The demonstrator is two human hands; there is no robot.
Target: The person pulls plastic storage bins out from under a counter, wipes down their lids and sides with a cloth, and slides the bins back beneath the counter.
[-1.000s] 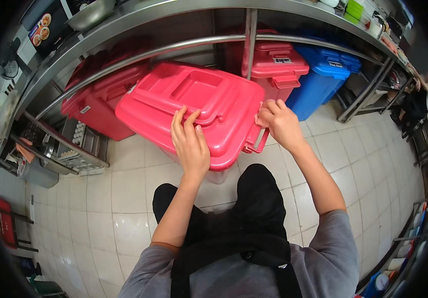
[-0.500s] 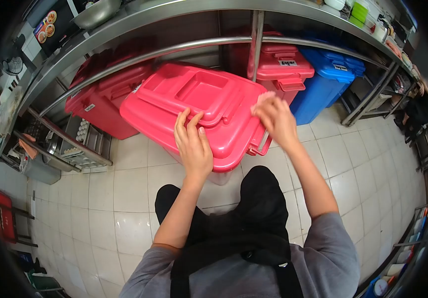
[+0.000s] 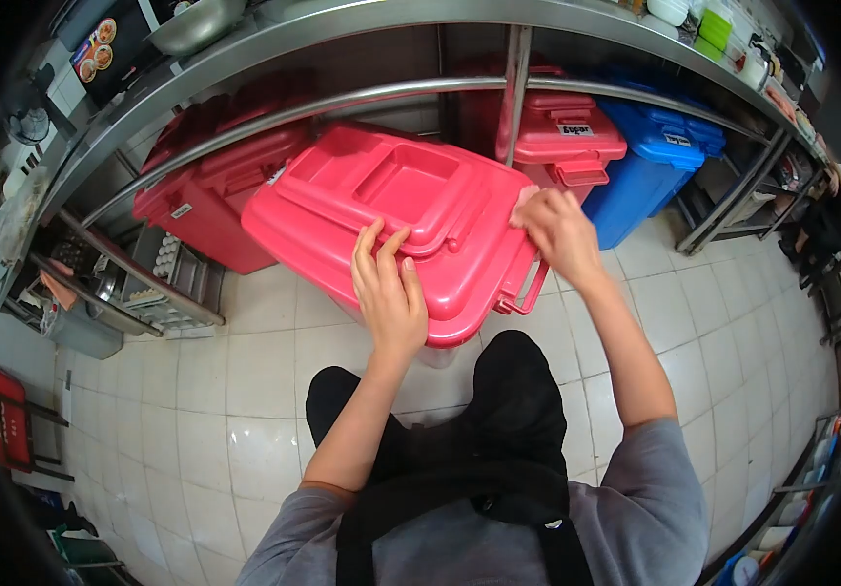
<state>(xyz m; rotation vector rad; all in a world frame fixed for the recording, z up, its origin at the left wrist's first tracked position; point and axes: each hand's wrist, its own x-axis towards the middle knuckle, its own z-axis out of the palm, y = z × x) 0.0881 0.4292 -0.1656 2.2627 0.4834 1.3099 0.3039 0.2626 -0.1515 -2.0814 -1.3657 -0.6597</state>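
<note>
A large red bin with a closed lid [image 3: 479, 264] stands tilted across the view in front of me. My left hand [image 3: 390, 298] rests on the near side of the lid with its fingers spread and nothing held. At the lid's right corner, my right hand [image 3: 559, 232] has its fingers closed on a pale pink cloth [image 3: 525, 200], which touches the lid. A red handle [image 3: 529, 291] sticks out from the bin's right end, just below my right hand.
Under a steel counter [image 3: 342, 47] stand another red bin [image 3: 205, 205], a labelled red bin [image 3: 562, 132] and a blue bin [image 3: 640, 171]. A steel rail [image 3: 342, 101] runs above them. Egg trays [image 3: 168, 283] sit left. A person [image 3: 816, 230] is far right.
My right hand and the cloth have moved from the handle area up onto the lid's right corner. My left hand has stayed on the lid. The whole view has shifted slightly.
</note>
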